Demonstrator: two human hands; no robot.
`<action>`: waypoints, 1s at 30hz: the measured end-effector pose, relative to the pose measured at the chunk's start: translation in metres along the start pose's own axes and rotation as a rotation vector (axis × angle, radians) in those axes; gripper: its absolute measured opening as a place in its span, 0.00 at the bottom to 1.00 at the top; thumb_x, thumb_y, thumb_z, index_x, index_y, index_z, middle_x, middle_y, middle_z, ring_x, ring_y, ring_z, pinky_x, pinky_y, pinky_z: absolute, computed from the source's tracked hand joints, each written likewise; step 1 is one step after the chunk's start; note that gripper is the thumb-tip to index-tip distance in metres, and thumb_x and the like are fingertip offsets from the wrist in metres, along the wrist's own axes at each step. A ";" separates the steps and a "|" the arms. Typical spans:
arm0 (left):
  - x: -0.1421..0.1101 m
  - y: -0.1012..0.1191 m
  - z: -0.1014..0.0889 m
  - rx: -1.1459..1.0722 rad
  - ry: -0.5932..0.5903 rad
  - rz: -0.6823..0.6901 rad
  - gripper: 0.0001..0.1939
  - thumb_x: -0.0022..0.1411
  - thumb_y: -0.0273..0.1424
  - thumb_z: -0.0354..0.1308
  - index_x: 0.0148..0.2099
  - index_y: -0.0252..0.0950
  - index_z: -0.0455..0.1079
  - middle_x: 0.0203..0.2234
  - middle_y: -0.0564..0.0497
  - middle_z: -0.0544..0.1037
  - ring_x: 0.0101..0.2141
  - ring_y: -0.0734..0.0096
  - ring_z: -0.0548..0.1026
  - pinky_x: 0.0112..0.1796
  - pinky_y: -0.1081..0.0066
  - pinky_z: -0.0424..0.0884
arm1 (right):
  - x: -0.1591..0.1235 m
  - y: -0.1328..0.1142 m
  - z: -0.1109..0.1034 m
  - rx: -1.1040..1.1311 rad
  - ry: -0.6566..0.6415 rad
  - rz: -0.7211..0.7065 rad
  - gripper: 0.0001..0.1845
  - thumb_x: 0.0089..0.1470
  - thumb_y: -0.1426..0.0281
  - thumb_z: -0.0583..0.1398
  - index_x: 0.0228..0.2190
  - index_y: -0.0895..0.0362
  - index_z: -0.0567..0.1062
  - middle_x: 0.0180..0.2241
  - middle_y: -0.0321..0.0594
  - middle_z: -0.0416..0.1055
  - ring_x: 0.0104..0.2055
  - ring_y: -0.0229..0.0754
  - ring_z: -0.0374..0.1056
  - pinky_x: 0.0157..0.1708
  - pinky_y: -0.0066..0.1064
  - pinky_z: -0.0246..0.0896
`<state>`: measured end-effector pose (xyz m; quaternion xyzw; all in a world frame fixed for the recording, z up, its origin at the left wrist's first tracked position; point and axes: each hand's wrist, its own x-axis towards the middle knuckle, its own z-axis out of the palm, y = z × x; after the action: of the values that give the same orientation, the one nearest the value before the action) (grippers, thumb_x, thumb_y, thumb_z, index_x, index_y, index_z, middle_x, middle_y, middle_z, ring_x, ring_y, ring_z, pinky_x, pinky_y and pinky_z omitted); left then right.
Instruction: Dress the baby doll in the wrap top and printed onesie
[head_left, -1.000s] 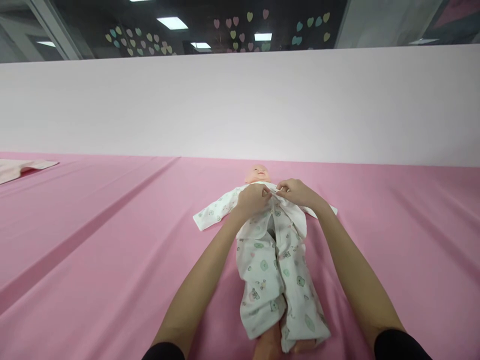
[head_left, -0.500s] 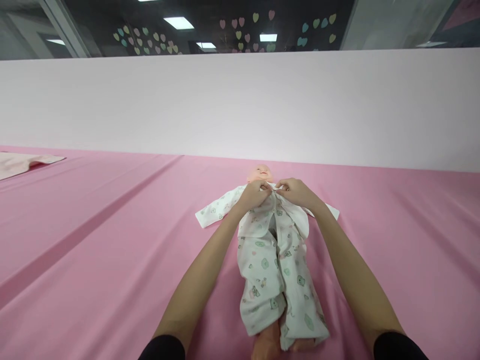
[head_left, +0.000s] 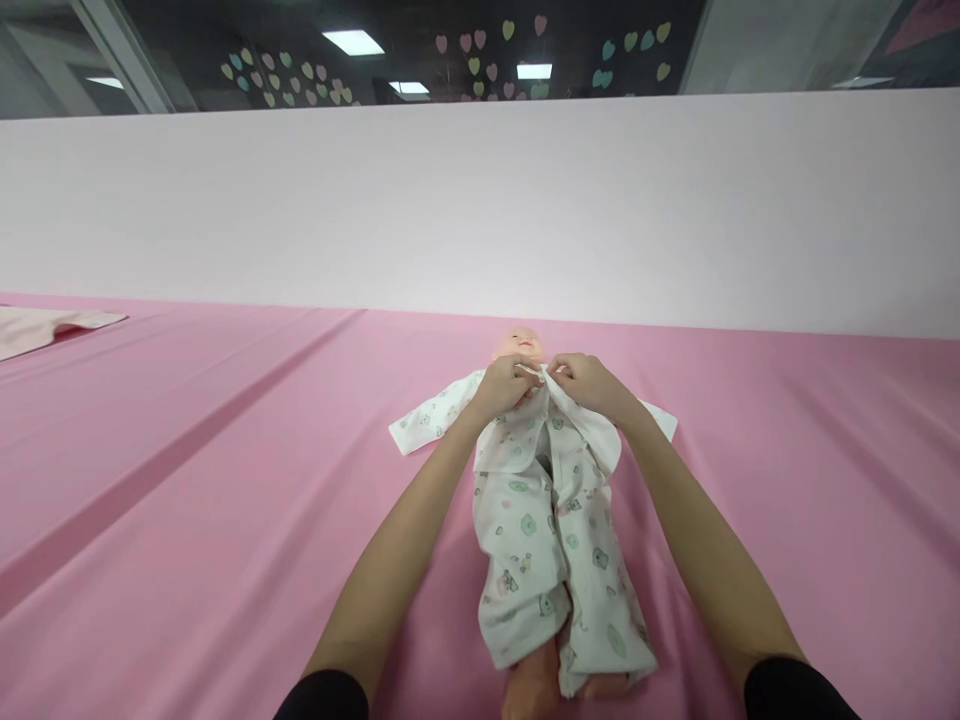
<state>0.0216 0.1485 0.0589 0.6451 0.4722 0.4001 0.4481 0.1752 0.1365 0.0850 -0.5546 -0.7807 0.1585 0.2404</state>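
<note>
A baby doll [head_left: 520, 342] lies on its back, head toward the white wall and bare feet toward me. It wears a white printed baby shirt [head_left: 506, 447] and matching trousers [head_left: 525, 540]. Near the neckline, my left hand [head_left: 510, 387] pinches one front edge of the shirt. Opposite it, my right hand [head_left: 586, 385] grips the other front edge and lifts it slightly. Both hands are closed, with their fingertips close together below the doll's chin. Below them the shirt front parts over the belly. My fingers partly cover the collar.
Pink cloth [head_left: 225, 480] with long creases covers the surface under the doll. A pale pink folded cloth [head_left: 52, 328] lies at the far left. Behind stands a low white wall [head_left: 480, 210], with a dark window [head_left: 420, 40] bearing heart stickers above.
My fingertips have drawn slightly apart at the neckline, and the right front edge of the shirt is raised a little more. The doll stays in place.
</note>
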 end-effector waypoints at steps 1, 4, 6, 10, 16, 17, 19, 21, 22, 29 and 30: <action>0.001 -0.001 0.000 -0.008 0.009 -0.004 0.09 0.51 0.25 0.54 0.38 0.34 0.66 0.23 0.53 0.73 0.18 0.79 0.67 0.16 0.79 0.58 | 0.000 0.000 0.002 -0.012 0.002 -0.005 0.11 0.50 0.75 0.52 0.31 0.59 0.74 0.28 0.40 0.73 0.29 0.36 0.64 0.30 0.25 0.52; 0.003 -0.004 0.001 0.002 0.039 -0.021 0.11 0.54 0.28 0.53 0.41 0.34 0.64 0.23 0.52 0.73 0.20 0.77 0.70 0.18 0.79 0.61 | 0.002 0.000 0.010 -0.091 0.048 -0.005 0.06 0.48 0.72 0.56 0.29 0.58 0.73 0.27 0.39 0.73 0.30 0.38 0.65 0.29 0.26 0.52; 0.003 -0.006 0.001 0.044 0.051 -0.006 0.12 0.54 0.31 0.53 0.43 0.36 0.63 0.21 0.54 0.72 0.19 0.76 0.69 0.18 0.79 0.61 | 0.002 -0.001 0.015 -0.188 0.104 0.005 0.05 0.47 0.73 0.56 0.28 0.56 0.72 0.29 0.39 0.73 0.32 0.39 0.65 0.29 0.27 0.50; 0.002 -0.010 0.001 0.120 0.048 0.061 0.15 0.52 0.30 0.55 0.44 0.38 0.61 0.17 0.58 0.70 0.16 0.78 0.65 0.19 0.78 0.60 | 0.000 -0.005 0.020 -0.293 0.150 -0.001 0.07 0.46 0.75 0.54 0.26 0.55 0.71 0.30 0.39 0.73 0.33 0.41 0.65 0.27 0.28 0.47; 0.002 -0.012 0.001 0.130 0.098 0.126 0.20 0.48 0.25 0.54 0.45 0.36 0.57 0.15 0.61 0.69 0.16 0.79 0.65 0.21 0.79 0.60 | 0.003 -0.002 0.021 -0.133 0.170 0.050 0.04 0.40 0.76 0.54 0.21 0.57 0.69 0.26 0.37 0.70 0.29 0.38 0.62 0.26 0.28 0.48; 0.002 -0.013 0.001 0.123 0.098 0.125 0.20 0.48 0.24 0.53 0.45 0.36 0.56 0.15 0.62 0.69 0.16 0.79 0.65 0.21 0.79 0.60 | 0.004 0.000 0.020 -0.073 0.169 0.057 0.03 0.39 0.75 0.55 0.20 0.57 0.69 0.25 0.37 0.70 0.29 0.38 0.62 0.26 0.27 0.48; 0.001 -0.012 0.001 0.128 0.099 0.121 0.21 0.48 0.25 0.53 0.46 0.36 0.55 0.15 0.62 0.69 0.15 0.79 0.64 0.20 0.78 0.59 | 0.008 0.004 0.020 0.102 0.138 0.092 0.01 0.37 0.74 0.57 0.19 0.57 0.69 0.22 0.35 0.68 0.27 0.37 0.61 0.26 0.27 0.50; 0.001 -0.010 0.001 0.174 0.117 0.135 0.20 0.48 0.25 0.52 0.45 0.37 0.56 0.15 0.61 0.69 0.15 0.78 0.64 0.21 0.77 0.60 | 0.011 0.009 0.019 0.353 0.071 0.177 0.02 0.36 0.73 0.58 0.19 0.57 0.69 0.20 0.34 0.65 0.24 0.35 0.59 0.24 0.26 0.50; 0.000 -0.009 0.001 0.206 0.133 0.154 0.19 0.48 0.25 0.52 0.45 0.37 0.57 0.16 0.61 0.70 0.16 0.78 0.65 0.23 0.77 0.62 | 0.013 0.011 0.018 0.485 0.031 0.236 0.03 0.35 0.72 0.58 0.20 0.58 0.69 0.19 0.33 0.64 0.23 0.34 0.58 0.23 0.25 0.49; -0.001 0.000 -0.001 0.384 0.162 0.290 0.15 0.47 0.24 0.55 0.40 0.37 0.64 0.25 0.56 0.76 0.26 0.75 0.73 0.31 0.76 0.67 | 0.015 0.016 0.018 0.774 -0.097 0.342 0.06 0.39 0.70 0.59 0.23 0.59 0.69 0.20 0.32 0.64 0.18 0.29 0.55 0.17 0.22 0.44; -0.001 0.000 -0.002 0.395 0.128 0.295 0.14 0.45 0.24 0.56 0.38 0.37 0.65 0.26 0.55 0.76 0.26 0.75 0.73 0.31 0.76 0.67 | 0.014 0.016 0.016 0.713 -0.094 0.323 0.06 0.40 0.69 0.59 0.24 0.59 0.69 0.20 0.33 0.65 0.18 0.29 0.57 0.17 0.22 0.46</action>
<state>0.0191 0.1481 0.0596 0.7554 0.4692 0.4013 0.2193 0.1750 0.1550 0.0663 -0.5440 -0.5895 0.4809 0.3539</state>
